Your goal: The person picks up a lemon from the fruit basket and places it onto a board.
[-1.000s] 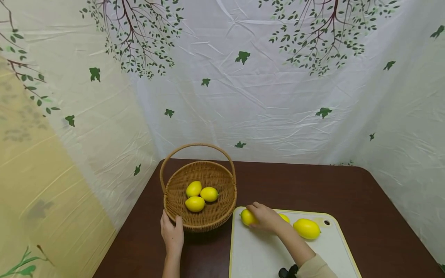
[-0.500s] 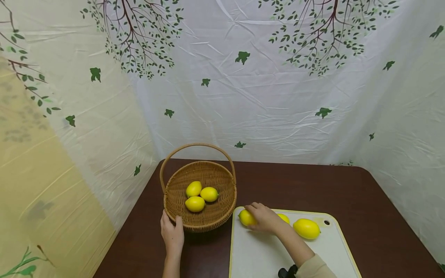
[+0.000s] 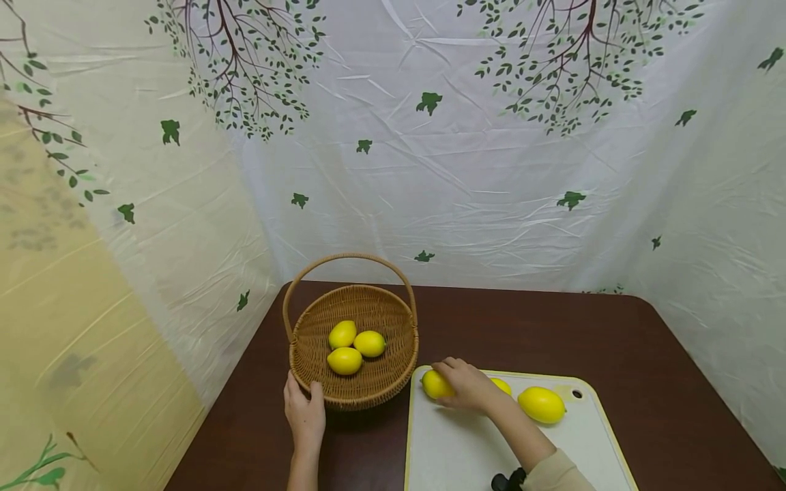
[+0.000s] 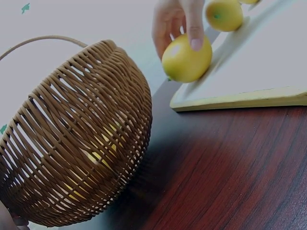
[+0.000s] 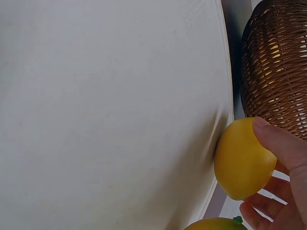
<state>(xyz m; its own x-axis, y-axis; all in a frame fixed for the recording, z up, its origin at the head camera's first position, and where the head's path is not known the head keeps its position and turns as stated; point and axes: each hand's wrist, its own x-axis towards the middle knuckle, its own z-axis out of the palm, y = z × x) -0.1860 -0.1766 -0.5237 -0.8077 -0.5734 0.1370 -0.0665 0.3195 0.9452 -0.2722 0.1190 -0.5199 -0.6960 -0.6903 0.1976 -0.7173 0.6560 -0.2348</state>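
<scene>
pinching a yellow lemon (image 3: 437, 385) between thumb and fingers, the right hand (image 3: 469, 387) reaches over the far left corner of the white cutting board (image 3: 460, 450); the lemon is at that corner, on the side toward the basket, and whether it touches the board i cannot tell for sure. the left hand (image 3: 304, 414) grips the near left rim of the wicker basket (image 3: 393, 317), thumb at the rim and fingers against the outer wall. the basket is near the far left corner of the dark brown table (image 3: 638, 348), its mouth facing the person and its arched handle (image 3: 350, 256) up. inside lie three lemons (image 3: 344, 361), grouped close together toward the middle. on the board, along its far edge, a partly hidden lemon (image 3: 501, 385) sits behind the right hand, and another lemon (image 3: 542, 405) lies near the far right corner, beside the small hole (image 3: 577, 393). a beige sleeve (image 3: 555, 470) covers the right forearm over the board, and a white cloth with printed leaves (image 3: 393, 184) hangs beyond the table's far edge.
</scene>
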